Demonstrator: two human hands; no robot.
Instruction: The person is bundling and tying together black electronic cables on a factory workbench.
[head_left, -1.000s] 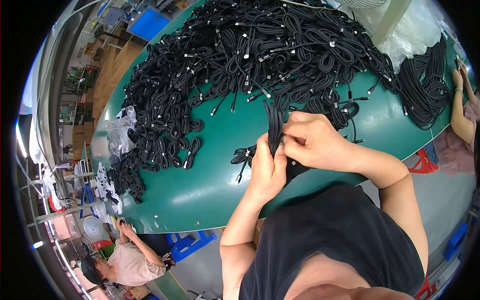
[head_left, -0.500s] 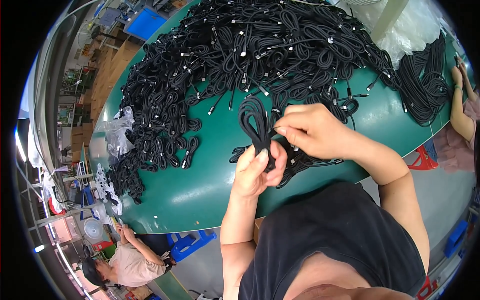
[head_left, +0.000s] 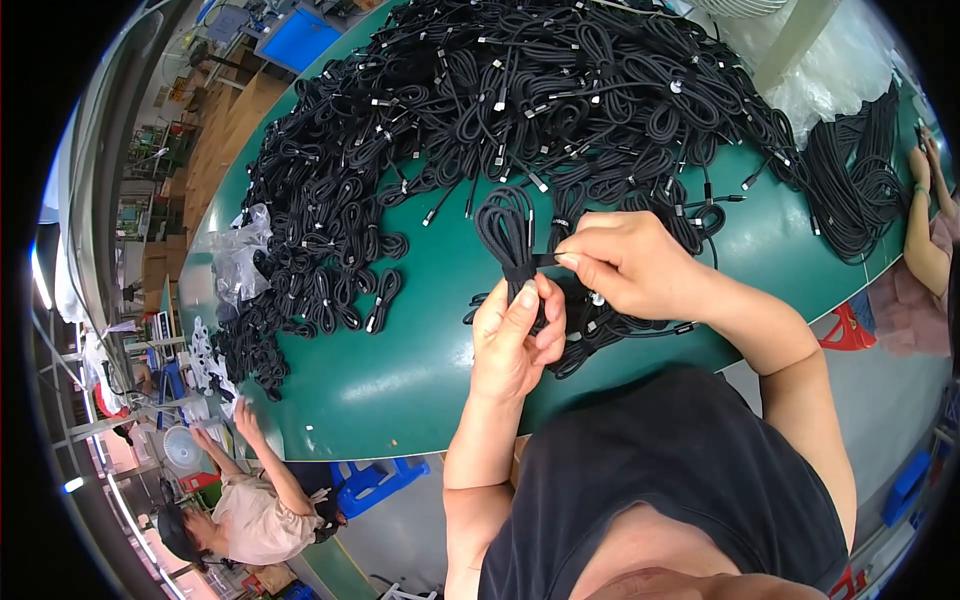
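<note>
Coiled black cable (head_left: 505, 232) at frame centre, above green table (head_left: 400, 380). Left hand (head_left: 515, 340) pinches coil waist; right hand (head_left: 625, 265) fingers closed on tie strap. Keep loops bunched, strap taut.

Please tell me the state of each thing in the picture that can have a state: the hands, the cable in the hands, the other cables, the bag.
Left hand: closed on the coiled cable's waist.
Right hand: pinching the strap at the coil.
Coiled black cable: looped, held above the table.
Cable pile: heaped, tangled.
Bundled cables: tied, lying flat.
Plastic bag: crumpled.
Green table: partly covered.
</note>
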